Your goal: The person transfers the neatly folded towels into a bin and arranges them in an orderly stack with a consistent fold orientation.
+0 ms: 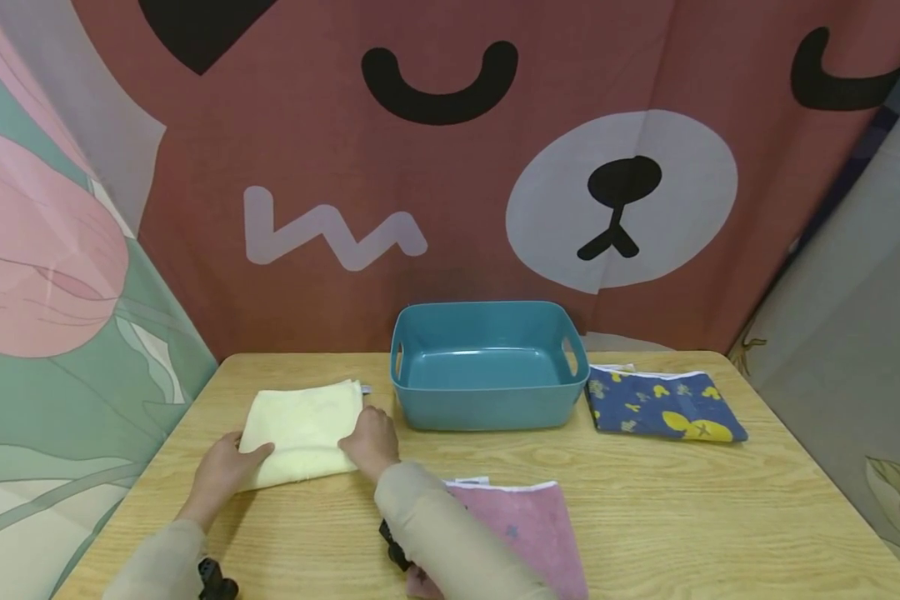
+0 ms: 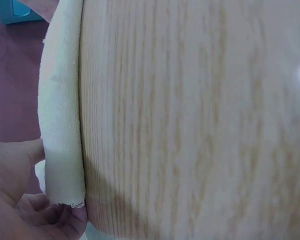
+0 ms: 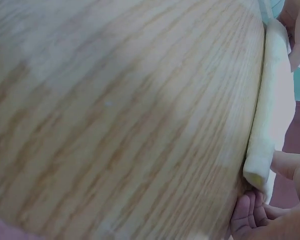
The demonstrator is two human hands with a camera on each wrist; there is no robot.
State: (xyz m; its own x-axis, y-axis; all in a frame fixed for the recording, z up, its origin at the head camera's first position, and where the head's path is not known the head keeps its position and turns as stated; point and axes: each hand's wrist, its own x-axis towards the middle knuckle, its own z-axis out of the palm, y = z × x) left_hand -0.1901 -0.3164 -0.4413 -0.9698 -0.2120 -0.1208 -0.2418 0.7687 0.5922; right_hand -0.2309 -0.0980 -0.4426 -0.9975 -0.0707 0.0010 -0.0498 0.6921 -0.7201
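A pale yellow folded towel (image 1: 303,429) lies on the left part of the wooden table. My left hand (image 1: 221,471) grips its left side, thumb on top; the left wrist view shows that hand's fingers (image 2: 75,222) curled at the towel's lower corner. At the opposite side, my right hand (image 1: 372,442) pinches the towel's edge. In the right wrist view its thumb (image 3: 287,164) presses on the towel while the other fingers curl by the corner. A thick folded edge of the towel (image 2: 62,110) faces the left wrist camera.
A teal basin (image 1: 487,410) with handle holes stands at the back middle of the table (image 1: 667,517). Right of it lies a folded blue cloth (image 1: 645,408) with yellow figures. A pink cloth (image 1: 540,525) lies near the front, partly under my right sleeve (image 1: 450,533).
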